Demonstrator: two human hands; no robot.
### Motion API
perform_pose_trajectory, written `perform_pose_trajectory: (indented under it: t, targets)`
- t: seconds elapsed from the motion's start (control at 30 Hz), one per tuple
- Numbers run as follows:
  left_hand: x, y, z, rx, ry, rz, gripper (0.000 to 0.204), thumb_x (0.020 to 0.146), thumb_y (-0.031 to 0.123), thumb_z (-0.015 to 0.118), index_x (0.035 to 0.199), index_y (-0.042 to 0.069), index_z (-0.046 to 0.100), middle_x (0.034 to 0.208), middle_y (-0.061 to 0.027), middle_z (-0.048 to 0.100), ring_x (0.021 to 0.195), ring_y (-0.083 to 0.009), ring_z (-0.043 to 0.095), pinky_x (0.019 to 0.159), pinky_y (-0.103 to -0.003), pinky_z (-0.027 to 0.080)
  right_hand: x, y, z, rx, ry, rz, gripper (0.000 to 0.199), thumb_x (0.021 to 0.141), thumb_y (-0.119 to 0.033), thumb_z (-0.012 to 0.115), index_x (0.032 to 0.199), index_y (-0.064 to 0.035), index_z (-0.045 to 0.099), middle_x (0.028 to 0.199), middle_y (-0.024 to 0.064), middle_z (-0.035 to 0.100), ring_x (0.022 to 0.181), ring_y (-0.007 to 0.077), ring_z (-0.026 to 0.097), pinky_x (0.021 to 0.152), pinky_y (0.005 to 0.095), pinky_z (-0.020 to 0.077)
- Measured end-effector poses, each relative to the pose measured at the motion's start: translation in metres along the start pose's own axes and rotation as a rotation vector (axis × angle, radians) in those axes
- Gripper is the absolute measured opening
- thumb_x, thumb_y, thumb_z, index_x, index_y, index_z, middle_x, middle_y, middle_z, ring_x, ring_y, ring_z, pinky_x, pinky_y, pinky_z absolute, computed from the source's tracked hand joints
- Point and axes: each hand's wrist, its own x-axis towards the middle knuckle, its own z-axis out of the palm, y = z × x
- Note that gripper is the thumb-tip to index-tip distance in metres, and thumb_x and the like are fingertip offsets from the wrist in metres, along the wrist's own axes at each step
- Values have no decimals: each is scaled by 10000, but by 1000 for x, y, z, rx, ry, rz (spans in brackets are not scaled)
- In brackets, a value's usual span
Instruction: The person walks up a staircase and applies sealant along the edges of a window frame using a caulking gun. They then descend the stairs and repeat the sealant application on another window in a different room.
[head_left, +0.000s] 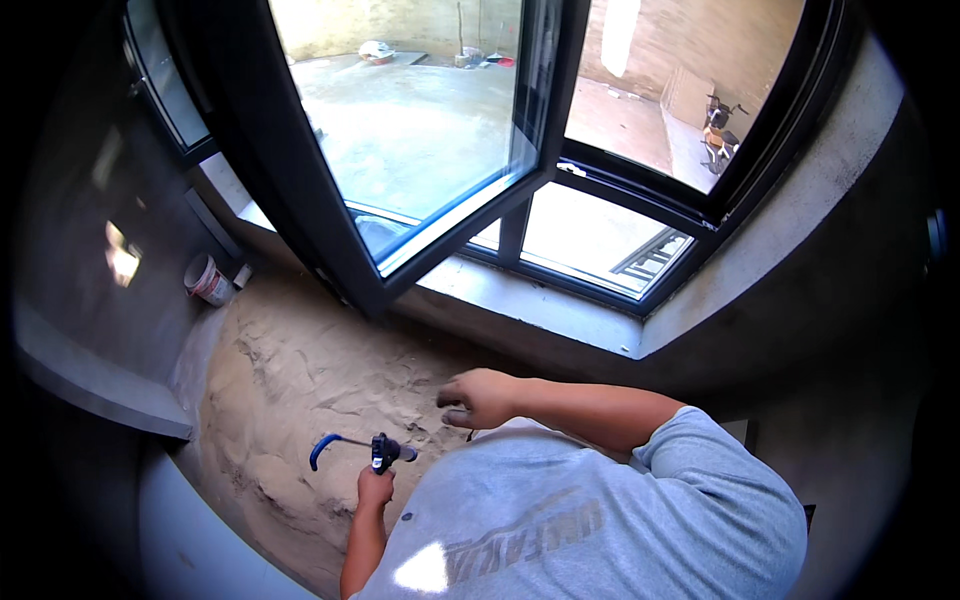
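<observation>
My left hand point(375, 487) is closed round the grip of a black foam gun point(384, 453), held upright over the sand. A thin metal barrel reaches left from its body and ends in a curved blue tube point(318, 453). A short dark cylinder sticks out on the gun's right side. My right hand point(481, 399) hovers in front of my grey shirt, its fingers partly bent and apart, with nothing visible in them. Shadow darkens its fingertips. The hand is away from the gun, to its upper right.
Sand point(290, 390) covers the floor below. An open dark-framed window sash point(385, 290) juts inward above it, beside a pale sill point(520, 300). A white bucket point(207, 281) stands by the left wall. A grey ledge point(100, 385) runs along the left. Outside, a two-wheeler point(716, 140) is parked.
</observation>
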Motion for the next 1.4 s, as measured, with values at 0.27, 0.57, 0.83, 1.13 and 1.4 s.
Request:
perform_pose_trajectory:
  t: [0.27,0.57,0.83,1.13,1.4]
  targets:
    - [26,136,23,-265,-430,144,201,938,194,647,894,-1,624,681,-52,599,522,-161,575,485,-346,484,0,67,63,496,-22,524,639,939,-535,664,1324,-25,660,1298,197,677,1195,330,634,1029,426,484]
    - [-28,311,79,-432,-1032,264,107,1009,104,550,1093,37,557,888,-68,616,684,-155,605,594,-325,525,-49,51,14,1484,374,736,527,940,-598,659,1041,-82,695,811,70,688,628,187,642,675,373,533]
    - [-36,385,108,-438,-1723,25,701,951,159,672,1546,-1,341,1236,-169,627,1051,-288,715,895,-396,572,-140,82,-7,1645,1036,764,211,900,-189,673,955,15,684,848,131,707,716,251,701,590,393,582]
    - [88,361,82,-829,-877,138,226,1009,207,552,1176,62,603,1026,-166,719,871,-269,721,806,-410,590,-281,37,-59,1794,997,302,593,824,-133,589,1364,100,522,1302,304,636,1211,442,650,1074,536,510]
    - [184,476,32,-1468,-401,365,59,963,14,498,975,-40,518,1258,-178,496,1343,-363,464,1184,-532,320,-320,25,-52,1653,1210,264,693,710,-119,552,1376,69,556,1291,297,651,1218,464,642,1046,560,523]
